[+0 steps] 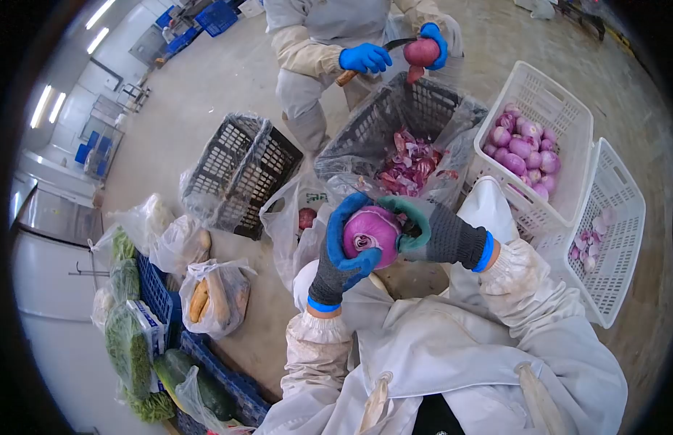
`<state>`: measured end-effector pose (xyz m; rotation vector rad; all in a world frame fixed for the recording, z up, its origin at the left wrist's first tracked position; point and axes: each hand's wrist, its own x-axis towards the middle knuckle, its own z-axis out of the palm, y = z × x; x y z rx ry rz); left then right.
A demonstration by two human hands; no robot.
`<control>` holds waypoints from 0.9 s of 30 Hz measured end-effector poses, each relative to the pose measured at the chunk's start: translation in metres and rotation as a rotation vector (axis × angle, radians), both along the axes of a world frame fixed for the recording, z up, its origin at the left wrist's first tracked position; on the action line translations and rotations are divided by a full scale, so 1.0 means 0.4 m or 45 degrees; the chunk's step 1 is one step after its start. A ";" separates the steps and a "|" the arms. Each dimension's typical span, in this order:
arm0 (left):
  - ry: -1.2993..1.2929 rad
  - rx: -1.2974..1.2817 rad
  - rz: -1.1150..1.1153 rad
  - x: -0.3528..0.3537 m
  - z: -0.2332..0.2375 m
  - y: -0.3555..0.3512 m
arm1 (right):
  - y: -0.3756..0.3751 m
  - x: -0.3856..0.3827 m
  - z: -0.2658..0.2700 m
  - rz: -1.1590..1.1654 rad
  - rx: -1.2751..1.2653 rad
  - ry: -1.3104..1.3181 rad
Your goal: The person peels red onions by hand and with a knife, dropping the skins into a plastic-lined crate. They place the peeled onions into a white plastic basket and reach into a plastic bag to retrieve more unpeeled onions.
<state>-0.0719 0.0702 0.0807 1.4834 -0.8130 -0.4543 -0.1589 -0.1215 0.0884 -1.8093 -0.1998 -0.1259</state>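
My left hand [345, 243], in a blue and grey glove, is wrapped round the left side of a peeled purple onion [370, 233]. On the onion's right side is my right hand [423, 230], in a green and grey glove, its fingers curled; a small dark thing shows between them, too hidden to name. Both hands are above a plastic bag [284, 210] with a red onion inside. Just beyond them, a black crate [358, 138] lined with clear plastic holds red onion skins [409, 163].
Across the black crate, a co-worker in blue gloves holds a red onion [422, 52] and a knife. White crates [586, 116] [630, 217] with onions stand at right. Another black crate [242, 174], bagged vegetables [130, 348] and blue crates [227, 377] are at left.
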 end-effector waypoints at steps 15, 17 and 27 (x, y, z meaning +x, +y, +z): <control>0.110 -0.041 0.058 -0.010 -0.046 -0.007 | -0.005 0.005 -0.060 -0.138 -0.116 -0.076; 0.039 -0.083 0.160 -0.009 -0.051 -0.015 | -0.014 -0.002 -0.057 -0.212 -0.128 0.054; 0.464 -0.409 0.248 -0.013 -0.082 -0.065 | -0.013 0.035 -0.010 -0.426 0.158 0.079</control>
